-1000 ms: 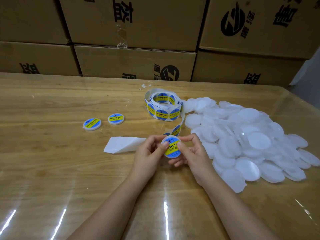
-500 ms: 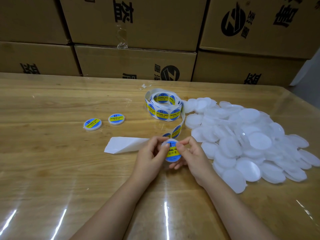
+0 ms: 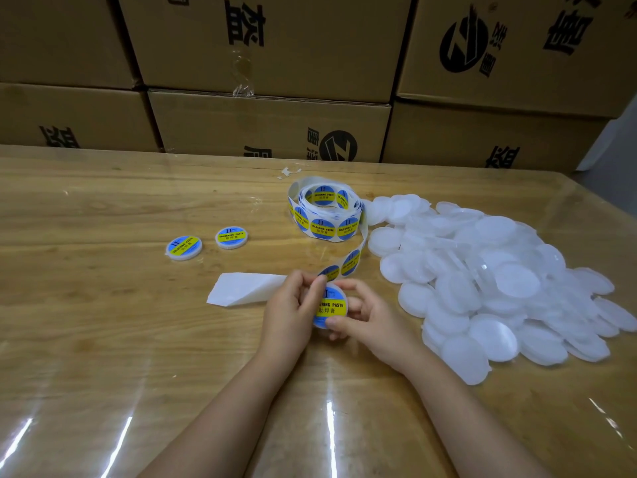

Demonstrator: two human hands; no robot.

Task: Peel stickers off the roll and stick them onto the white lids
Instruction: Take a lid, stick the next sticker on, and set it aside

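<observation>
1. Since 0.5 s ago the thumb of the right hand (image 3: 375, 319) has slid from the sticker's top to its lower edge, and the held lid (image 3: 331, 305) sits slightly lower
2. Left hand (image 3: 293, 312) and right hand both grip this 1 lid by its rim, label up
3. 1 sticker roll (image 3: 325, 215) stands beyond on the table (image 3: 103, 339); its loose strip (2 stickers showing) trails to the hands
4. 2 labelled lids (image 3: 183, 248) (image 3: 231, 238) lie apart at the left
5. 1 pile of bare white lids (image 3: 499, 281), too many to count, lies at the right
6. 1 backing strip (image 3: 241, 289) lies beside the left hand; 6 cardboard boxes (image 3: 269, 125) stand behind
</observation>
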